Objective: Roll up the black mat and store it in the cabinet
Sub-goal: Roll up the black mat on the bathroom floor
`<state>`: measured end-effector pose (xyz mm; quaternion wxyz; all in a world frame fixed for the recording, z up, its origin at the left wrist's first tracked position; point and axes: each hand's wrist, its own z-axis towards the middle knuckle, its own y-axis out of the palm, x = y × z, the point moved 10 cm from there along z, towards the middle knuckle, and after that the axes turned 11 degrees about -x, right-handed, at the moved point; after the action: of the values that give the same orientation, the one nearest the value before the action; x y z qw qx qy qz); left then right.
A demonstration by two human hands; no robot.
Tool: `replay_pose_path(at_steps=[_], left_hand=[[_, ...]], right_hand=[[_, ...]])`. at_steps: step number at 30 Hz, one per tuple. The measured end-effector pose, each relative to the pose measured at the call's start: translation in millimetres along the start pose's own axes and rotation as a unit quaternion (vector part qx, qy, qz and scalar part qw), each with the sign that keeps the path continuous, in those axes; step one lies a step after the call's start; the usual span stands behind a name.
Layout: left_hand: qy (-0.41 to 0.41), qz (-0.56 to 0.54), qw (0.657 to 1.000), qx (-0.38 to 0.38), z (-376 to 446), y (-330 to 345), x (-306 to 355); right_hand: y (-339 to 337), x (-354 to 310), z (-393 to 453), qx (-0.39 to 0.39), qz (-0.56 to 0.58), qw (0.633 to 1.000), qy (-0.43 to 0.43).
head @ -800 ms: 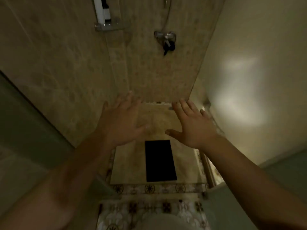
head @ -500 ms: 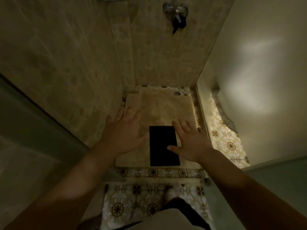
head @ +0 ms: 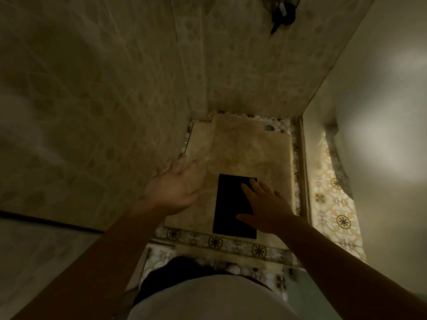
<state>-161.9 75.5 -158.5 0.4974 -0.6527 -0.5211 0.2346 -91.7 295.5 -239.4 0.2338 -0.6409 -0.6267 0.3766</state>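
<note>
The black mat [head: 227, 204] lies flat on the beige shower floor [head: 249, 151], its near edge at the patterned tile border. My right hand [head: 265, 206] hovers over the mat's right side, fingers spread, covering part of it. To the left of the mat my left hand [head: 175, 188] is held out with fingers apart, above the bare floor slab. Neither hand holds anything. No cabinet is in view.
Tiled walls [head: 104, 100] close in on the left and back, with a shower valve [head: 282, 10] high on the back wall. A pale wall or door [head: 381, 112] stands on the right, beside a strip of patterned floor tiles [head: 332, 204]. The threshold border [head: 215, 242] runs across in front of me.
The view has tilted down and drawn nearer to the floor. Both hands have dropped towards the mat; my right hand now overlaps its right side.
</note>
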Motion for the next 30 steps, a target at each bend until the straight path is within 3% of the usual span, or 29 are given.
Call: replay_pose_path(at_steps=[5, 12, 18, 24, 30], left_hand=[[-0.019, -0.006, 1.000, -0.013, 28.5, -15.7, 11.4], [0.018, 0.003, 1.000, 0.021, 102.5, -62.7, 15.4], [0.030, 0.023, 0.999, 0.018, 210.3, -78.4, -13.3], [0.044, 0.074, 0.994, -0.059, 314.4, -103.5, -65.8], [0.047, 0.092, 0.993, -0.057, 389.6, -156.4, -103.6]], right_hand=[[-28.6, 21.1, 21.5, 0.023, 0.012, 1.000, -0.007], [-67.1, 41.6, 78.4, 0.024, 0.021, 0.999, -0.001], [-116.9, 55.4, 161.7, 0.015, 0.023, 0.999, 0.019], [-172.3, 68.3, 242.6, -0.021, 0.040, 0.997, 0.060], [-246.3, 76.7, 298.7, 0.010, 0.074, 0.994, 0.083]])
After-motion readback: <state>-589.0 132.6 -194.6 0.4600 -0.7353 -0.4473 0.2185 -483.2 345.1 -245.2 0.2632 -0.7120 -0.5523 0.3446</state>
